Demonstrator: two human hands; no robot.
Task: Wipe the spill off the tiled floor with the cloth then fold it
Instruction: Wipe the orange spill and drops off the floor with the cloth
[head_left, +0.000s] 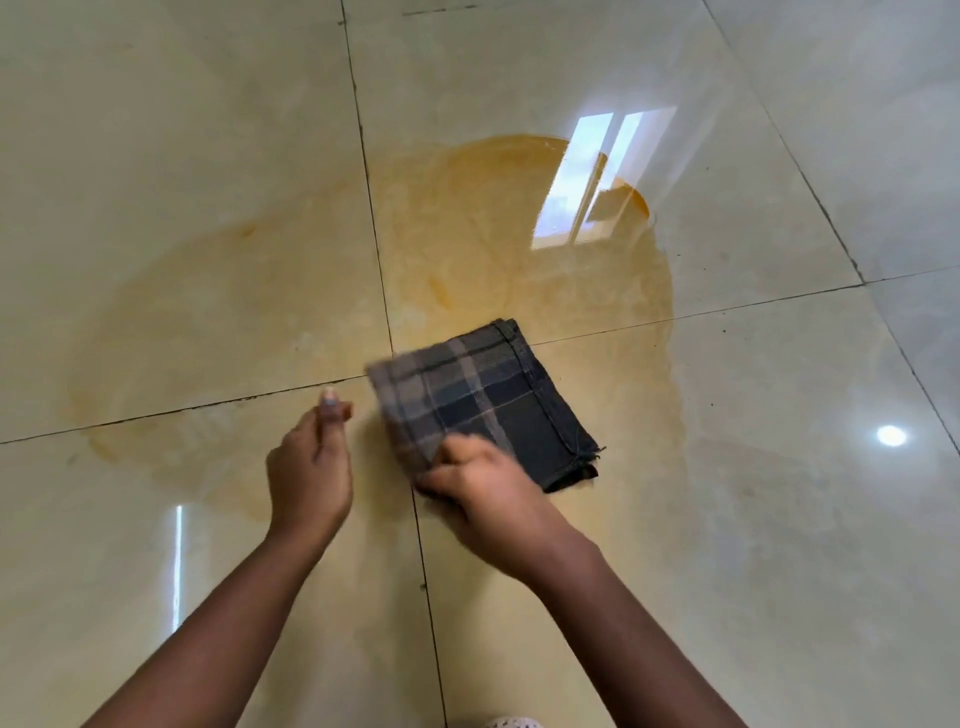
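A wide orange-brown spill (519, 249) spreads over the glossy cream tiled floor (182, 130), thickest at the far right and smeared thin toward the left. A folded dark plaid cloth (483, 400) lies at the spill's near edge, over the crossing of the grout lines. My right hand (483, 483) grips the cloth's near left corner, and that edge is blurred and slightly lifted. My left hand (311, 467) hovers just left of the cloth, apart from it, fingers loosely curled with nothing in them.
Dark grout lines (363, 156) divide the floor into large tiles. Window and lamp reflections (597, 176) glare on the wet surface. A speckled pale object (511, 722) peeks in at the bottom edge.
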